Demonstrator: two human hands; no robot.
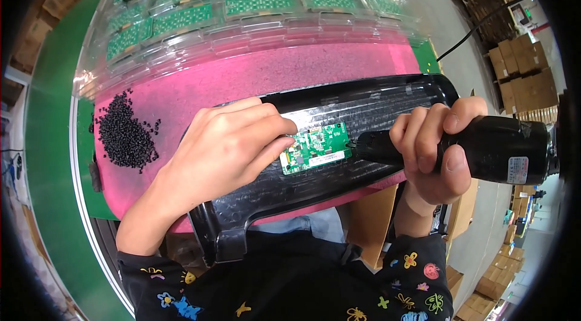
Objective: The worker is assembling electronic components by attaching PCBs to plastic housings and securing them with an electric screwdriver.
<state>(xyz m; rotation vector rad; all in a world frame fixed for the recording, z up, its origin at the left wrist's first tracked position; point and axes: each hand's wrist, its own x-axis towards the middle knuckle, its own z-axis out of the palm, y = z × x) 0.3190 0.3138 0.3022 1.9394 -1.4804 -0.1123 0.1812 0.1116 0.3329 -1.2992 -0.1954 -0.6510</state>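
A green circuit board (pixel 316 146) with small parts and a white label strip lies in a long black plastic housing (pixel 363 103). My left hand (pixel 233 139) reaches over the housing from the left, thumb and fingers closed at the board's left edge. Whether a small part is also between those fingertips is hidden. Wrapped in my right hand (pixel 437 145) is a black electric screwdriver (pixel 502 148), held nearly level. Its narrow end points left and meets the right edge of the board; the bit itself is hard to make out.
A heap of small black screws (pixel 126 133) lies at the left on the pink mat (pixel 242 72). Clear plastic trays (pixel 254 21) with several green boards stand at the back. A black cable (pixel 484 23) hangs at the upper right. Cardboard boxes (pixel 519 69) are stacked beyond the floor.
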